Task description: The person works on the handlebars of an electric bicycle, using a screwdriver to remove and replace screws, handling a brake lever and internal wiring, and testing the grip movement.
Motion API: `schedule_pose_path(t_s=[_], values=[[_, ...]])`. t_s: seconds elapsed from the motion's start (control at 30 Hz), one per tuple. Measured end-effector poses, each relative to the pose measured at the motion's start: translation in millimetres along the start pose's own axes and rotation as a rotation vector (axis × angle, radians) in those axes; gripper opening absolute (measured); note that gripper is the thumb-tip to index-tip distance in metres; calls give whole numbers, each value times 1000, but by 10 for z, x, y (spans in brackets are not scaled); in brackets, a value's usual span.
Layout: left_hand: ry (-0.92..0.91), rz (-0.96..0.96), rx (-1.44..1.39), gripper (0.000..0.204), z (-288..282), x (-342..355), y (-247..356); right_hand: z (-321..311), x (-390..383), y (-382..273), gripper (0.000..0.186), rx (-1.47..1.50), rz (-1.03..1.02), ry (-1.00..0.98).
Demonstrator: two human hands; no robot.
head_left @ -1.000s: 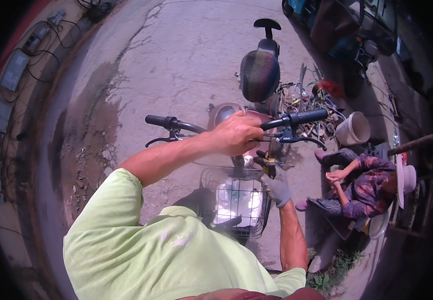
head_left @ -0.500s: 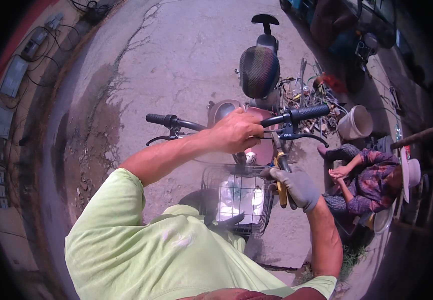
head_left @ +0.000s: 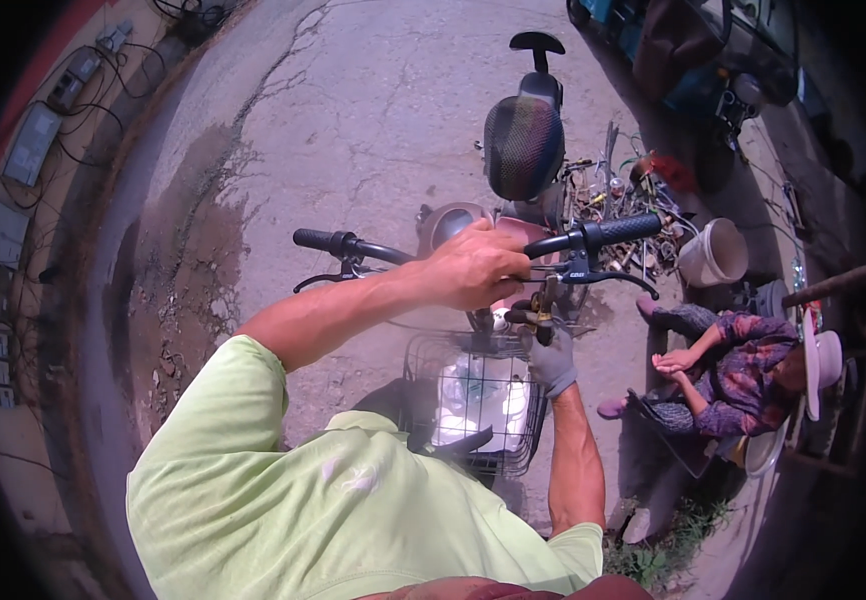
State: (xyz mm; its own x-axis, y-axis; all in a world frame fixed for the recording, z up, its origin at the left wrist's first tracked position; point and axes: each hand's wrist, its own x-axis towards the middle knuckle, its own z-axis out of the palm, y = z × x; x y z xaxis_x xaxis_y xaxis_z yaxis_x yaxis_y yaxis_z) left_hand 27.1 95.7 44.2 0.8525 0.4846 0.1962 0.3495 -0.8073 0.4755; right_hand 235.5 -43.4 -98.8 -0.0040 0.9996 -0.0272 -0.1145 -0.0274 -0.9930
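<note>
Pliers shifted toward basket holding white plastic.

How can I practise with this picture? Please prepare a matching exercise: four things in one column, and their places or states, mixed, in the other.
Column 1
1. left hand
2. right hand
3. bucket
4. wire basket

Column 2
A. pale, beside the pile of odds and ends
B. gloved, holding a tool
C. below the handlebar in the picture, with white contents
D. bare, at the middle of the handlebar

Right pairs: 1-D, 2-B, 3-A, 4-C
</note>
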Motion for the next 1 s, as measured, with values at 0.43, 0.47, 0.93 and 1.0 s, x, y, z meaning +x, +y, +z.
schedule_pose_path(t_s=[0.43, 0.47, 0.93, 1.0], values=[[41, -6, 111, 9, 22, 158, 57, 77, -155, -1364, 34, -184, 499, -147], [32, -1, 123, 9, 27, 166, 51, 111, -170, -1194, 32, -301, 484, -140], [-91, -61, 163, 20, -30, 277, 116, 245, -154, -1231, 35, -177, 451, -60], [-66, -37, 202, 23, -87, 293, 133, 311, -136, -1304, 35, -396, 454, -113]])
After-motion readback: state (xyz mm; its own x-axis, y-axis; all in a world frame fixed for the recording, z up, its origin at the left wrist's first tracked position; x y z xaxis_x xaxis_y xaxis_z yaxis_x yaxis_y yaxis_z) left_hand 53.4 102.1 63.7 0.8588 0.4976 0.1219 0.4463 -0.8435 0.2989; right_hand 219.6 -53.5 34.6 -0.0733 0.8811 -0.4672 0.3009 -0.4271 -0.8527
